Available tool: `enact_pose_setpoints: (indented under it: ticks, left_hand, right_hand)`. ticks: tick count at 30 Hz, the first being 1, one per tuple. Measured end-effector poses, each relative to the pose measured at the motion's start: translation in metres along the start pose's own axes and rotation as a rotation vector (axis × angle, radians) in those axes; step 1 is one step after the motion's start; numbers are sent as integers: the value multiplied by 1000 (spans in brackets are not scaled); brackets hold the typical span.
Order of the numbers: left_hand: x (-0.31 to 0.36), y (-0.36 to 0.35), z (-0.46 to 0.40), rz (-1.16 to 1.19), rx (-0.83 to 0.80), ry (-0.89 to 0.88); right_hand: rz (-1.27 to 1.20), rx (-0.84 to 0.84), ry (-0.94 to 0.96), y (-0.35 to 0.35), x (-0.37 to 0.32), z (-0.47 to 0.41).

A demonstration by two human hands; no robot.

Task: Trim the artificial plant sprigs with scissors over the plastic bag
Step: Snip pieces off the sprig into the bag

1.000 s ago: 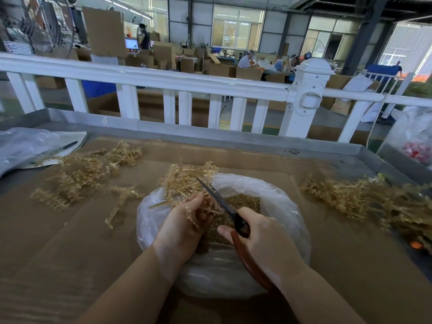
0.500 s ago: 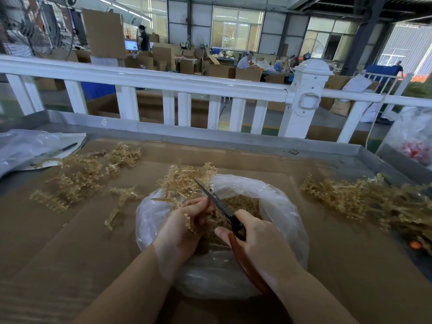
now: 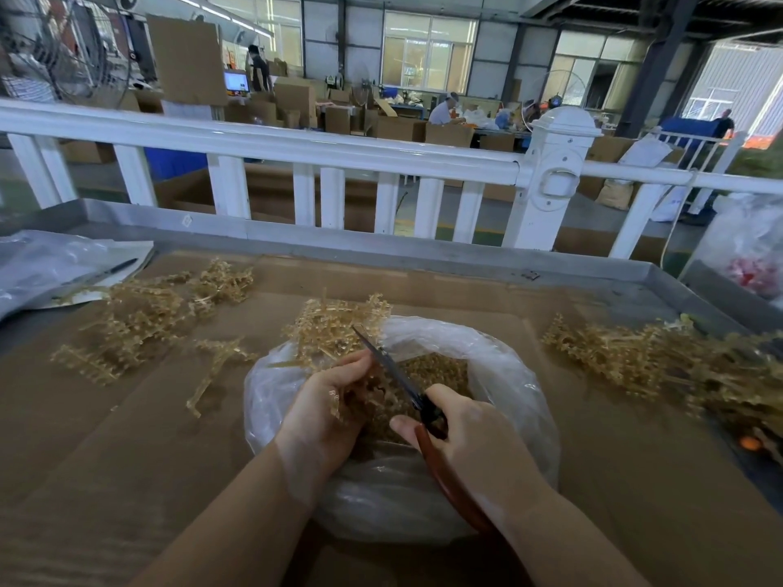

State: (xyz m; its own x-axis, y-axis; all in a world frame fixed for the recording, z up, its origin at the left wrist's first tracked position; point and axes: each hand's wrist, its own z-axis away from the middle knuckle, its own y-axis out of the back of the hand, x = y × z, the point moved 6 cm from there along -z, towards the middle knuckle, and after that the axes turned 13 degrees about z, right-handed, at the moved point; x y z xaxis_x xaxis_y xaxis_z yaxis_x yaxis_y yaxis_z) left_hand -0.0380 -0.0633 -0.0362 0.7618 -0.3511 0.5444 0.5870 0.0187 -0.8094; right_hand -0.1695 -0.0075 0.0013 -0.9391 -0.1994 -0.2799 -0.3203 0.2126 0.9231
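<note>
While the sprig [image 3: 339,328] hangs over the plastic bag [image 3: 508,374], the scissors [image 3: 398,379] are set to snip it.

To cut cleanly, I judge the blades should meet the stem close to the left hand [image 3: 330,408], well inside the bag's rim so offcuts drop onto the clippings there. That hand pinches the sprig, fingers curled round its base, above the bag's near-left side. The right hand [image 3: 478,451] wraps the reddish handles above the bag's near-right side, blades slanting up toward the bag's far-left rim; how far apart they stand I cannot tell. More sprigs lie on the table [image 3: 127,459] on either side of the bag.
</note>
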Motion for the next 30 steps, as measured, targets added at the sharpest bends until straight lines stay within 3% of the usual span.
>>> enact_pose_setpoints:
  ticks: [20, 30]
  left_hand:
    - [-5, 1, -3, -109, -38, 80]
    - [3, 4, 2, 31, -26, -173]
  right_hand:
    - [66, 49, 23, 0, -7, 0]
    - [49, 5, 20, -1, -4, 0]
